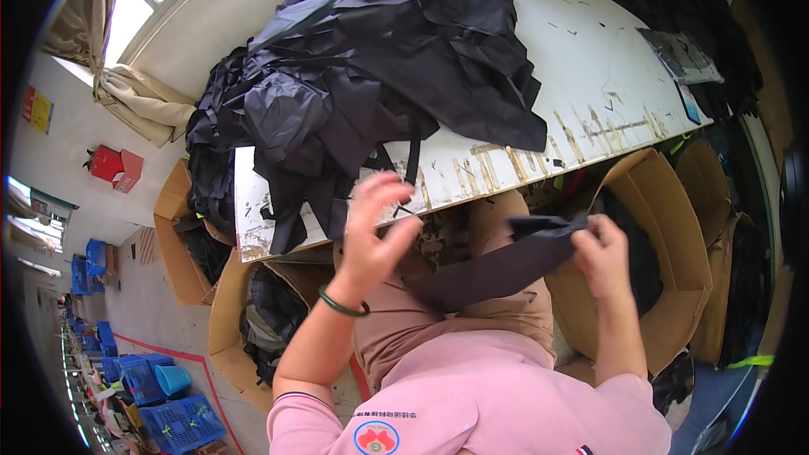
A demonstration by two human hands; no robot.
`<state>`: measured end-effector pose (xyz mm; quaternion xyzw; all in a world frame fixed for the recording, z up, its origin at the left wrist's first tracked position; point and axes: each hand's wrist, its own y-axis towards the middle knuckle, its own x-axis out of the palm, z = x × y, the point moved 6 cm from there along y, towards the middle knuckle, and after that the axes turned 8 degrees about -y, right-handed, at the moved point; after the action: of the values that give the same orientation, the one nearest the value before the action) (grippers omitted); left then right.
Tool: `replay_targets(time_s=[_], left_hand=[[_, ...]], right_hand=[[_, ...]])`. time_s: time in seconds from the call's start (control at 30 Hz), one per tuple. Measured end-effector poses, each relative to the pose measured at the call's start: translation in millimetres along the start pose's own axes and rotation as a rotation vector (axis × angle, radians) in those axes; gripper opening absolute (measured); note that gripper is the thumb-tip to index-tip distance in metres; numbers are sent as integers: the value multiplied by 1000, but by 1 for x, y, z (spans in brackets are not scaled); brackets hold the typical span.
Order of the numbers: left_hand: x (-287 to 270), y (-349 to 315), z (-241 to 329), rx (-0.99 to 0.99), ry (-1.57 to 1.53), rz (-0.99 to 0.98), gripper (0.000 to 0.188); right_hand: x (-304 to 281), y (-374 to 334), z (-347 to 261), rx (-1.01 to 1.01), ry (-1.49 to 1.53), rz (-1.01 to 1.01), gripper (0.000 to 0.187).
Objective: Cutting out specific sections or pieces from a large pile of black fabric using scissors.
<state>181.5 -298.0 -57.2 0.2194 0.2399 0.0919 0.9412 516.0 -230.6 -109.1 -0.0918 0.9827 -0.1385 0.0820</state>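
Observation:
My right hand [603, 251] is closed on one end of a black fabric piece [497, 274], which stretches across my lap to the left. Its far end droops over my thighs, and a folded flap sticks up beside my fingers. Empty, with thumb and fingers spread, my left hand [379, 232] is raised near the table's front edge. Just beyond it, dark strips hang from a large heap of black fabric [362, 59] on the white table [607, 84].
Open cardboard boxes stand under the table, one at my right [687, 261] and one at my left [226, 337], holding dark fabric. A clear plastic packet [684, 57] lies at the table's right. Blue baskets [181, 421] sit on the floor far left.

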Motion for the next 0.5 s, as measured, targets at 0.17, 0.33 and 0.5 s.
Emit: replay_targets(time_s=[0.17,0.33,0.5], left_hand=[[-157,39,-96,-130,432,874,67],[-188,52,-124,-160,119,809,27],[-102,34,-81,-136,-239,698,24]], right_hand=[[-207,-1,72,-53,140,644,16],[-337,-54,220,199,-122,1119,26],[-358,-57,308,265,-414,1224,39]])
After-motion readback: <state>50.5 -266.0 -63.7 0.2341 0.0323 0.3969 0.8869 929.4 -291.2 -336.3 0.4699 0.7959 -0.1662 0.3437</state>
